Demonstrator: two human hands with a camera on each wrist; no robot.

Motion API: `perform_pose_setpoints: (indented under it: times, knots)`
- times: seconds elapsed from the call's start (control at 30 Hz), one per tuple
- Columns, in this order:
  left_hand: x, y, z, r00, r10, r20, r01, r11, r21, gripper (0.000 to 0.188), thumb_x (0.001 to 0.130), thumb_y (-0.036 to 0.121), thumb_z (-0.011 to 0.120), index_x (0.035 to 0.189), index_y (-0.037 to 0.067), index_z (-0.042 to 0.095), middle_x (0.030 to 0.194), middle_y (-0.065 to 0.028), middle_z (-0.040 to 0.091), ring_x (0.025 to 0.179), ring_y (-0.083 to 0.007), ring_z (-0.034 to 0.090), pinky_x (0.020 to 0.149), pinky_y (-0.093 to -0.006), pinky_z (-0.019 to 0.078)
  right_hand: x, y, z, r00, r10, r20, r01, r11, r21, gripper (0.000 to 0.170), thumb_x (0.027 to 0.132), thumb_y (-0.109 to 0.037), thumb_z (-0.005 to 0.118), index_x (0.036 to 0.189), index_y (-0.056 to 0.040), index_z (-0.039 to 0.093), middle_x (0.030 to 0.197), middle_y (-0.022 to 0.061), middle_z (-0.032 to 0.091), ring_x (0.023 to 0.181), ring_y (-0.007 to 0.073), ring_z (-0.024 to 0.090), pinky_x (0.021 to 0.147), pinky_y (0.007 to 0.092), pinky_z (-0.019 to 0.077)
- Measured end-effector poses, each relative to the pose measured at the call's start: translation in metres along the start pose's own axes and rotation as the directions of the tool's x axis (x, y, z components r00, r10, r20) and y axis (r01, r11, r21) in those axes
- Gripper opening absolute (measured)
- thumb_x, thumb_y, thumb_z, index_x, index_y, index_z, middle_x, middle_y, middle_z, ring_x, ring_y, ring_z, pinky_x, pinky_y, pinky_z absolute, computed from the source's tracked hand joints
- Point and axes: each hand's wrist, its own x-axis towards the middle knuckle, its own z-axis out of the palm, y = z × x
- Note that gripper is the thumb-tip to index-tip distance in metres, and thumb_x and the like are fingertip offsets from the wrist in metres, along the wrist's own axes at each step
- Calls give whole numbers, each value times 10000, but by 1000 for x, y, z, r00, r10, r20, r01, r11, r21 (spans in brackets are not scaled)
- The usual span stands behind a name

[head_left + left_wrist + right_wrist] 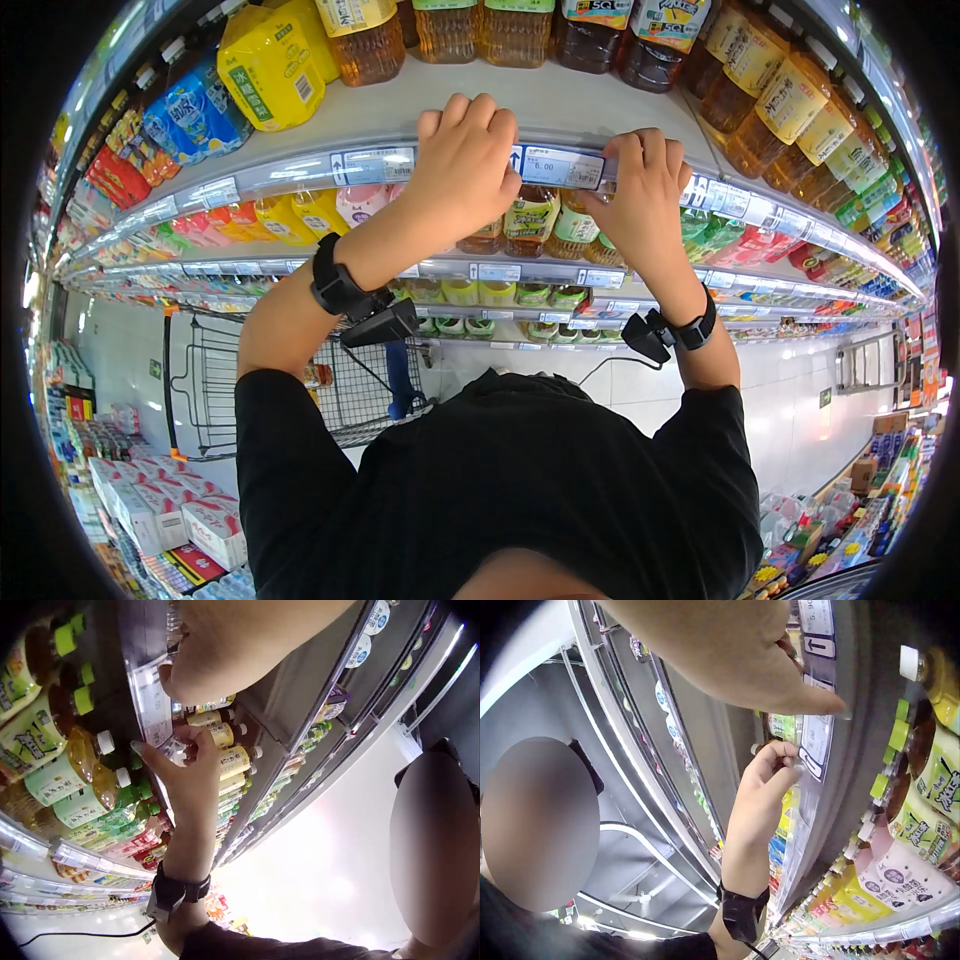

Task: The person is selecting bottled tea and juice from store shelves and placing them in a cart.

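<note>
A clear price-label strip [375,166] runs along the curved front edge of a drink shelf [480,105]. My left hand [465,165] grips this strip, fingers bent over the top and thumb beside a blue-bordered price label [562,168]. At that label's right end, my right hand [645,205] holds the strip between fingers above and thumb below. In the right wrist view the left hand [759,791] pinches the strip close to a label's end. The left wrist view has the right hand [187,772] straddling the edge. Parts of both hands' fingertips are hidden.
Tea bottles [445,35] stand behind the strip, with yellow drink packs [270,75] to the left and more bottles [785,105] to the right. Lower shelves hold further drinks. A wire shopping cart [350,390] stands at lower left, near stacked cartons [165,505].
</note>
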Motion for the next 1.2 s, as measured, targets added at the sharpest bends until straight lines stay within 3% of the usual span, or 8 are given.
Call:
perform_pose_setpoints:
  times: [0.27, 0.67, 0.97, 1.2]
  knots:
    - [12, -18, -8, 999, 40, 28, -39, 999, -29, 110, 715, 145, 708, 809, 161, 654, 914, -10, 502, 979, -223, 465, 821, -400, 304, 3, 7, 0, 1000, -5, 11, 5, 999, 51, 463, 551, -197, 836, 922, -93, 579, 989, 75, 482, 972, 289, 432, 817, 410, 310]
    - [31, -28, -21, 984, 82, 158, -74, 996, -57, 88, 679, 140, 731, 747, 174, 687, 919, 13, 481, 1004, -195, 440, 862, -399, 286, 1, 9, 0, 998, -58, -20, 59, 996, 70, 352, 669, -189, 769, 936, -66, 575, 959, 88, 491, 943, 295, 436, 786, 417, 321]
    - [21, -35, -16, 990, 139, 10, -137, 987, -88, 61, 661, 117, 706, 691, 164, 683, 888, 13, 482, 990, -186, 437, 816, -394, 266, -2, 0, 5, 999, -9, -38, 12, 997, 74, 375, 692, -169, 754, 986, -72, 541, 969, 97, 487, 933, 301, 438, 813, 409, 327]
    - [17, -37, -16, 991, 128, -25, -129, 990, -64, 57, 654, 133, 707, 696, 168, 691, 886, 15, 488, 980, -192, 449, 801, -399, 269, 0, -4, 9, 998, -27, -50, 31, 996, 79, 391, 662, -200, 765, 946, -36, 552, 962, 124, 480, 938, 314, 435, 793, 423, 336]
